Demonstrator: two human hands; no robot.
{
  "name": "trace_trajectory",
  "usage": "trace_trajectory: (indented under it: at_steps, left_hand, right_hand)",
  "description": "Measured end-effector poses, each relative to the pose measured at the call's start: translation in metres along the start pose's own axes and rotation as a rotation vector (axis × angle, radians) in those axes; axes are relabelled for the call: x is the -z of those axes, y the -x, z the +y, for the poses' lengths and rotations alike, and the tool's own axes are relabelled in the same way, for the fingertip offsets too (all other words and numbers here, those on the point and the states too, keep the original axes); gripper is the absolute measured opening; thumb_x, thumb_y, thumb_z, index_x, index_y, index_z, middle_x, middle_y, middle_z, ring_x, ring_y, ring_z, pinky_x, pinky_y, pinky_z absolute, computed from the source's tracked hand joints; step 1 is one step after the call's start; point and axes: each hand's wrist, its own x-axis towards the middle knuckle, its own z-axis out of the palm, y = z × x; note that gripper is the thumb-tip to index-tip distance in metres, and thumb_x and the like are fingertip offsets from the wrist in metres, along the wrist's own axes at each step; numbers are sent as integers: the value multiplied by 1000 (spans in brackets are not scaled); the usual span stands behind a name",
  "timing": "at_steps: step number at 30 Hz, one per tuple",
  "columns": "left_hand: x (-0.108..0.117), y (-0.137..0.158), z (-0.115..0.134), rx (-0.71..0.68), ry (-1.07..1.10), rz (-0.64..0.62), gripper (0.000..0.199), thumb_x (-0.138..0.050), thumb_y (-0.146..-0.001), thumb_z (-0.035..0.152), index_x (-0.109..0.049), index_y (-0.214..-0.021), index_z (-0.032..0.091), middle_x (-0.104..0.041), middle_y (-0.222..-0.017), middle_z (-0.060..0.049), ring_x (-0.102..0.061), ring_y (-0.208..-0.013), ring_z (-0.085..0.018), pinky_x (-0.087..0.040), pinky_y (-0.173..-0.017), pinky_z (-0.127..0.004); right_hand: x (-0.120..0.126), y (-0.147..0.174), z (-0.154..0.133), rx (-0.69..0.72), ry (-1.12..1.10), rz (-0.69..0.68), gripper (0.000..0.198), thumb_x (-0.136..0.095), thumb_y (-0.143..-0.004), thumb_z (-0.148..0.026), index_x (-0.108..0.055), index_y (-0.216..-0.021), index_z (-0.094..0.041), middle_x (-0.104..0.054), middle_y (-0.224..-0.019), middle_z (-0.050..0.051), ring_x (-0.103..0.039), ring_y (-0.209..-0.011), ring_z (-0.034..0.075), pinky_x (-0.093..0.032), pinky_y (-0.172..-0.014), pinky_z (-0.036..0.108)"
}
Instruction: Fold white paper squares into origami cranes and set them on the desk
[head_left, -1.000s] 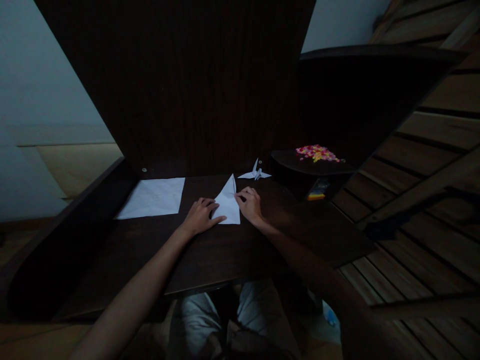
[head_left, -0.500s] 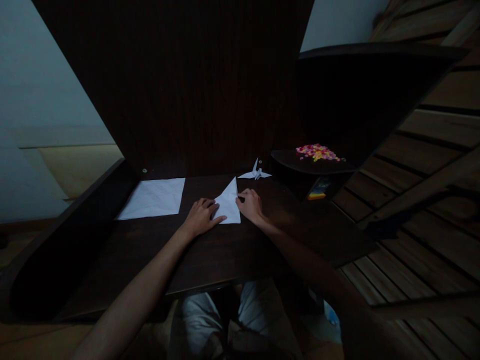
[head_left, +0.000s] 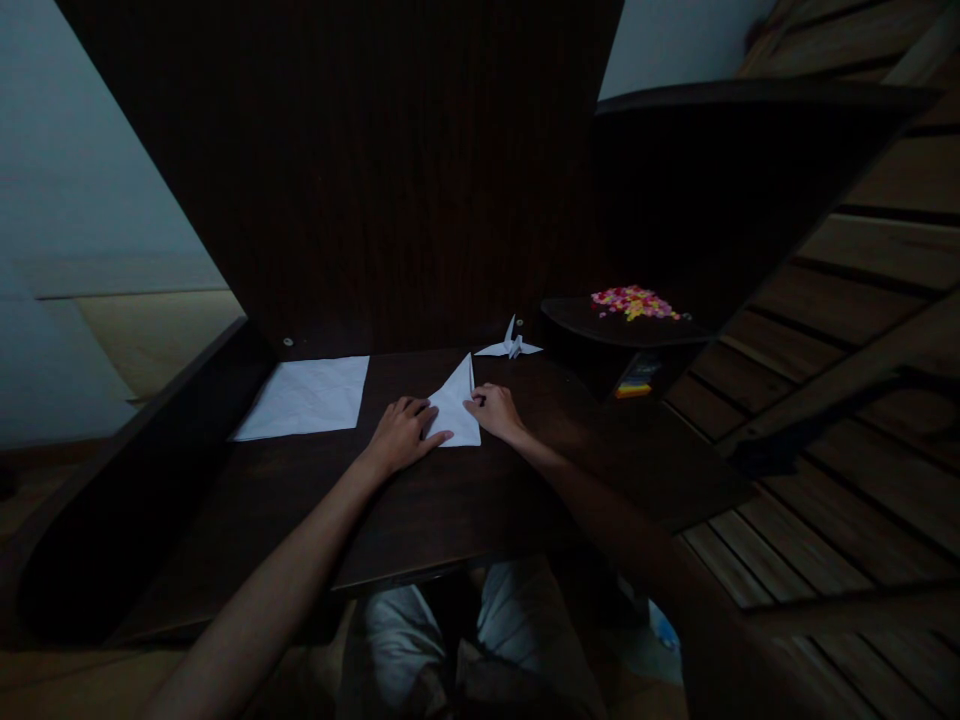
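A sheet of white paper (head_left: 456,412), partly folded with a pointed flap standing up at its far side, lies on the dark wooden desk. My left hand (head_left: 401,434) rests on its left edge, fingers spread and the thumb along the near part. At the right edge, my right hand (head_left: 498,410) has its thumb and curled fingers pinched on the paper, the thumb over the top. Just beyond, against the back panel, sits a finished white paper crane (head_left: 511,346).
Flat white paper sheets (head_left: 307,397) lie to the left on the desk (head_left: 420,520). A small corner shelf (head_left: 577,318) at the right bears a heap of pink, red and yellow bits (head_left: 636,302). Below it is a yellow item (head_left: 634,391). A raised side panel (head_left: 142,480) borders the left.
My right hand has shifted slightly left and nearer to me along the paper's right edge, its thumb now further onto the sheet. My left hand stays in place.
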Motion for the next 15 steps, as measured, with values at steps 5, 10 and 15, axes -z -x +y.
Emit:
trace_trajectory:
  at_steps: [5,10,15]
  left_hand:
    - [-1,0,2,46,5,4,51,-46,-83,62,-61,-115,26,-58,-124,-10,-47,-114,-32,-39,-94,-49]
    - [0,-1,4,78,-8,-5,50,-47,-82,62,-62,-115,27,-57,-125,-9,-46,-114,-33,-40,-92,-49]
    - [2,0,5,72,23,-27,50,-45,-85,58,-62,-118,24,-56,-126,-11,-46,-113,-34,-40,-92,-50]
  right_hand:
    - [5,1,-7,11,-112,-12,13,-57,-78,-22,-65,-69,-16,-65,-66,2,-57,-60,13,-41,-59,22]
    - [6,2,-12,-28,-246,0,13,-55,-80,-27,-59,-72,-17,-62,-62,-1,-55,-55,11,-40,-54,20]
    - [3,4,-13,-3,-349,-27,14,-53,-80,-30,-56,-74,-18,-61,-63,-1,-57,-57,12,-41,-54,20]
